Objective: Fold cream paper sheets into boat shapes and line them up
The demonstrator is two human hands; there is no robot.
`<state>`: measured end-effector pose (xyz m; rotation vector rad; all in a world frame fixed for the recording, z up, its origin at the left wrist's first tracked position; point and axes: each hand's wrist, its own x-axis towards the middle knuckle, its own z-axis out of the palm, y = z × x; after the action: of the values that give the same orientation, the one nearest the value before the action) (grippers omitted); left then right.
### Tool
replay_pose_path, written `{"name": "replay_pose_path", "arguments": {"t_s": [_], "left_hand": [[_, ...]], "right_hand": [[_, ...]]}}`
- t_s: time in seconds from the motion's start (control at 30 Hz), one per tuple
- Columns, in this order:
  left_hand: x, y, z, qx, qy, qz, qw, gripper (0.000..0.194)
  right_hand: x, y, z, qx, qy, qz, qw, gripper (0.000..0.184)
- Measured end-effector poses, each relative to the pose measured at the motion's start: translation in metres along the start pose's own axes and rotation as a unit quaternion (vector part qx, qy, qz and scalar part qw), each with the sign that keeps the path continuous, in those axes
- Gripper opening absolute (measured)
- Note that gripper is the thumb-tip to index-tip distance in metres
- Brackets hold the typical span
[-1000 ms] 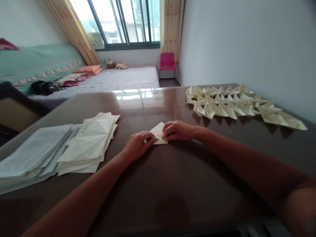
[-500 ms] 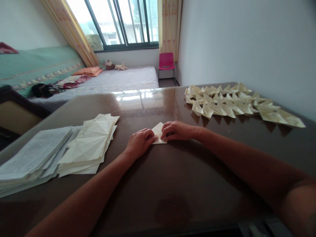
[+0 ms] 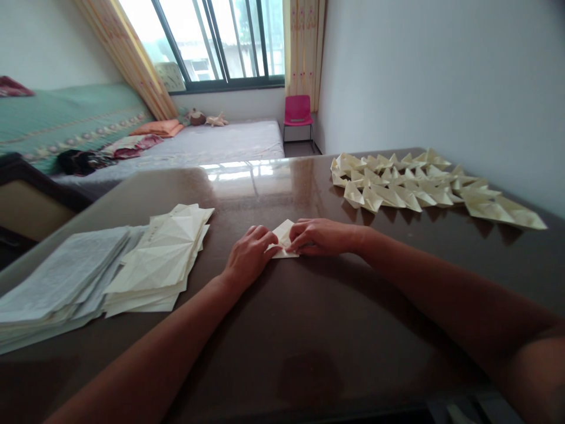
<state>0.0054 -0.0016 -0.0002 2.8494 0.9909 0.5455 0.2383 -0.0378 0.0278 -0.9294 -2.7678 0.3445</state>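
- Centrally, the small folded paper point(image 3: 285, 231), cream in colour, lying on the glossy brown table point(image 3: 265, 330) between the two hands; one corner points toward the far edge, and a straight edge faces the wearer.
- Left hand point(image 3: 251, 250): fingers bent, tips at the left side of the small folded paper. Whether thumb and fingers pinch it cannot be told.
- Right hand point(image 3: 320, 235): fingers curled inward, tips on the paper's right side; a firm grip cannot be confirmed. The two hands are near each other, with part of the paper visible between them.
- Left of the hands: a stack of creased cream sheets point(image 3: 161, 253), the top one marked by radiating fold lines, overlapping a pile of grey printed sheets point(image 3: 66, 274).
- Far right of the table: rows of pointed folded paper pieces point(image 3: 406, 185), set closely together, with longer ones at the right end.
- Background: a bed point(image 3: 229, 135) with orange folded bedding point(image 3: 158, 128) and plush toys point(image 3: 216, 119); a pink chair point(image 3: 298, 112) beside it; a dark-framed sliding window point(image 3: 225, 44) between patterned curtains point(image 3: 305, 47).
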Motion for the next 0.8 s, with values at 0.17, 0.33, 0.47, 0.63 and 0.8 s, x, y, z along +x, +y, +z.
{"name": "replay_pose_path", "arguments": {"t_s": [0.17,0.33,0.47,0.63,0.8], "left_hand": [[-0.011,0.013,-0.016,0.095,-0.073,0.095,0.988,0.022],[-0.019,0.033,-0.023,0.204,-0.132,0.099,0.965,0.033],[-0.023,0.042,-0.022,0.234,-0.16,0.089,0.955,0.039],[-0.027,0.046,-0.027,0.231,-0.172,0.093,0.953,0.045],[-0.026,0.046,-0.028,0.225,-0.168,0.089,0.956,0.043]], "right_hand": [[0.0,-0.017,-0.006,-0.092,-0.04,0.043,0.994,0.033],[0.002,-0.042,-0.012,-0.154,-0.084,0.062,0.983,0.03],[0.001,-0.062,-0.017,-0.167,-0.122,0.107,0.972,0.028],[0.002,-0.072,-0.014,-0.172,-0.132,0.141,0.966,0.026],[0.004,-0.069,-0.005,-0.195,-0.107,0.16,0.962,0.027]]}}
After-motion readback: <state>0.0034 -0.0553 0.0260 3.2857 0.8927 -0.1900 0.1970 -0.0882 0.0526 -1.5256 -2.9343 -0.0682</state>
